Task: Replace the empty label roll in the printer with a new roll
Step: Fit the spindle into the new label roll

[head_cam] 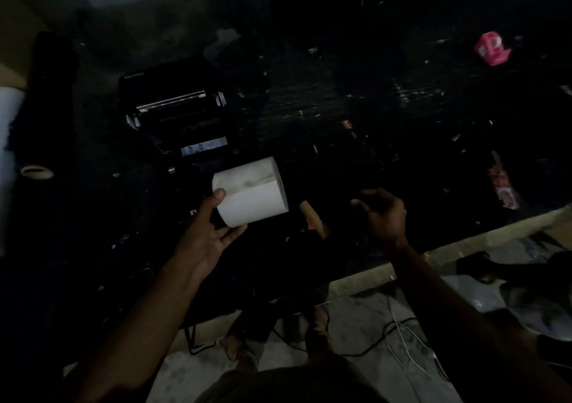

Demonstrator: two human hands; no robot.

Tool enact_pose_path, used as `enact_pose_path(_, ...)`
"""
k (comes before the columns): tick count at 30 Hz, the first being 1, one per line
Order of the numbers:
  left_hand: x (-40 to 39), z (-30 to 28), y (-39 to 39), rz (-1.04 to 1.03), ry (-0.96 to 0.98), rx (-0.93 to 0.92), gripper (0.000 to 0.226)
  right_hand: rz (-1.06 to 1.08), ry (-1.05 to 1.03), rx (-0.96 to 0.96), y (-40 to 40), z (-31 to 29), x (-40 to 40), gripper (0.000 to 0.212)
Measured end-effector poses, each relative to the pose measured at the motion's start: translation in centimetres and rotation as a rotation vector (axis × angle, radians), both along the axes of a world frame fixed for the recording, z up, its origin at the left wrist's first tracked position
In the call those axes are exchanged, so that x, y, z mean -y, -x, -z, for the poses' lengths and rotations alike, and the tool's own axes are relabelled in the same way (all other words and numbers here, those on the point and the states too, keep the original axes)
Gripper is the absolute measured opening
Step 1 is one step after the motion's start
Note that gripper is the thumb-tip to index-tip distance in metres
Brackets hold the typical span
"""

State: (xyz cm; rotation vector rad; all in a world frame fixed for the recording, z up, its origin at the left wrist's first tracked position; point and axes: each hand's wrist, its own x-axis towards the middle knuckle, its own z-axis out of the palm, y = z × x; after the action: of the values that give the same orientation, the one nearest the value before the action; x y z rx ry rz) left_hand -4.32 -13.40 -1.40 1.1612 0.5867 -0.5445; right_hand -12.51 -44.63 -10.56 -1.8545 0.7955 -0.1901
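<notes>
Left hand grips the new label roll, right hand loosely open.
Loading step: roll next needs seating in the open printer.

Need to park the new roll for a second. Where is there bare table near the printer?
The widest bare stretch lies right of the printer, running toward the pink box, with only small scraps. It is crowded left of the printer, by the black roll, and near the cardboard core between the left hand holding the white roll and the right hand.
</notes>
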Motion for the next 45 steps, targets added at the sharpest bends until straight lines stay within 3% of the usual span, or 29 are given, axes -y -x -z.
enact_pose_path(2, -0.3, -0.3, 0.0, -0.014, 0.019, 0.004, 0.034, 0.010, -0.233, 0.199, -0.1, -2.5, -1.1, 0.023)
enact_pose_path(5, -0.6, -0.8, 0.1, -0.024, 0.032, 0.014, 0.035, -0.093, -0.326, 0.308, 0.3, -5.9, -3.6, 0.022)
enact_pose_path(16, -3.1, -1.7, 0.2, 0.065, 0.013, 0.081, 0.040, -0.434, -0.196, 0.289, -0.5, -10.2, -3.2, 0.030)
enact_pose_path(20, -3.1, -1.8, 0.5, 0.113, -0.011, 0.122, 0.038, -0.524, -0.259, 0.306, -2.3, -11.2, -3.4, 0.033)
enact_pose_path(25, -3.0, -1.3, 1.3, 0.068, 0.008, 0.109, 0.059, -0.314, -0.374, 0.346, -3.0, -10.4, -8.2, 0.039)
enact_pose_path(29, -3.2, -0.4, 1.8, 0.035, -0.013, 0.087, 0.031, -0.141, -0.430, 0.326, -2.3, -8.7, -12.7, 0.022)
enact_pose_path(32, -3.7, 0.5, 2.0, 0.031, -0.048, 0.073, 0.028, -0.066, -0.466, 0.345, -1.5, -7.4, -14.8, 0.016)
enact_pose_path(37, -4.2, 1.6, 2.5, 0.043, -0.079, 0.042, 0.045, -0.128, -0.392, 0.325, -0.9, -6.1, -15.1, 0.017)
enact_pose_path(40, -4.3, 2.1, 2.6, 0.027, -0.056, 0.029, 0.043, -0.130, -0.201, 0.289, -0.6, -4.4, -12.7, 0.019)
enact_pose_path(43, -4.2, 2.2, 2.6, 0.007, -0.034, 0.010, 0.038, -0.037, 0.133, 0.032, 0.6, -1.2, -7.7, 0.027)
enact_pose_path(45, -4.1, 2.1, 2.4, 0.001, -0.029, 0.007, 0.035, -0.162, 0.414, -0.222, 1.6, 1.9, -4.3, 0.042)
